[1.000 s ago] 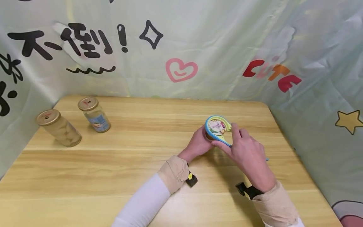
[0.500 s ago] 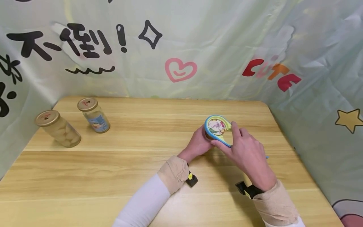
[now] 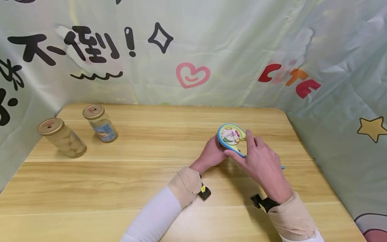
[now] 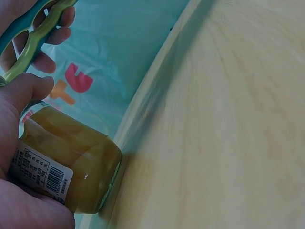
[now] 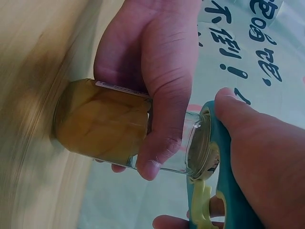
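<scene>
Left hand (image 3: 212, 151) and right hand (image 3: 263, 165) are both clamped, right of centre in the head view: by the left, a clear glass jar of amber contents (image 5: 102, 119) is held round its body; by the right, a blue-and-lime plastic loop-shaped opener (image 5: 239, 201) is gripped, its loop fitted about the jar's round printed lid (image 3: 230, 135). Lid-loosening is judged to be in hand; next, a firm twist seems called for, with the jar braced steady.
</scene>
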Tool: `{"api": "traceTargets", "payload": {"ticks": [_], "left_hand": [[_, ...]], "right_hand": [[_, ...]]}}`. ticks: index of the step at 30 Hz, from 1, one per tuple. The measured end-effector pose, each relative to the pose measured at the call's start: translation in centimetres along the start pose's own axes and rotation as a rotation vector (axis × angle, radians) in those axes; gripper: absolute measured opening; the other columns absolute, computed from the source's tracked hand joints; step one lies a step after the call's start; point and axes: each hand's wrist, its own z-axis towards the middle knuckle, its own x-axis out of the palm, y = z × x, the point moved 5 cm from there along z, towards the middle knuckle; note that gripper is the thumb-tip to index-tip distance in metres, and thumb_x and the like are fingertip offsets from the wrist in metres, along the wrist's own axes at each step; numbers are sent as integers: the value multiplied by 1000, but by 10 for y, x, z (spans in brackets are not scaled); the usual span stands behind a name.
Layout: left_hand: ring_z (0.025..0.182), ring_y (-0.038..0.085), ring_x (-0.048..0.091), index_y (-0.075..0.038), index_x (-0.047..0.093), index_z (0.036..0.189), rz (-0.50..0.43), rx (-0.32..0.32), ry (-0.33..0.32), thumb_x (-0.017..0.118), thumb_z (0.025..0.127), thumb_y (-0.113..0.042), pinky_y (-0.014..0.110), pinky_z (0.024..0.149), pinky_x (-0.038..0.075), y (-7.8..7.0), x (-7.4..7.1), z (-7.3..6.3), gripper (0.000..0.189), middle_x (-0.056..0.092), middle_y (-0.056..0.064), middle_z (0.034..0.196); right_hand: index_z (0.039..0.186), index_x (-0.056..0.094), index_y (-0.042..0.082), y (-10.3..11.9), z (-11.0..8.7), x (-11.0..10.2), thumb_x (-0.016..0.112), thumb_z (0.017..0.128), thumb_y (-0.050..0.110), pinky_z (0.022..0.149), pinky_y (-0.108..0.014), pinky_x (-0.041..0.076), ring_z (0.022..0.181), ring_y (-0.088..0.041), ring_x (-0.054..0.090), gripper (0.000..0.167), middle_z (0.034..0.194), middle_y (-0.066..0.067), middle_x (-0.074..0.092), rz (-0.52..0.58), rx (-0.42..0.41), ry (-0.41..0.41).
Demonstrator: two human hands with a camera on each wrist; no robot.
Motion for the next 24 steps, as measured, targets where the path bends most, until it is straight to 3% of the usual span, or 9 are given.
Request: {"api": "traceTargets", "payload": {"ticks": [18, 24], "left_hand": [[134, 25, 61, -9, 47, 150, -14, 28, 26, 81, 88, -12, 37, 115, 49, -1, 2, 0, 71, 63, 13, 143], [135, 25, 60, -9, 46, 151, -21, 25, 30, 81, 88, -11, 38, 115, 49, -1, 2, -1, 71, 62, 13, 143]], "right_hand": [[145, 48, -8, -1, -1, -3, 69, 86, 71, 51, -54, 53, 63, -41, 65, 100, 109, -32, 66, 16, 7, 5], [148, 44, -7, -3, 0, -2, 64, 87, 74, 53, -53, 54, 65, -40, 65, 103, 113, -33, 65, 17, 33, 66]]}}
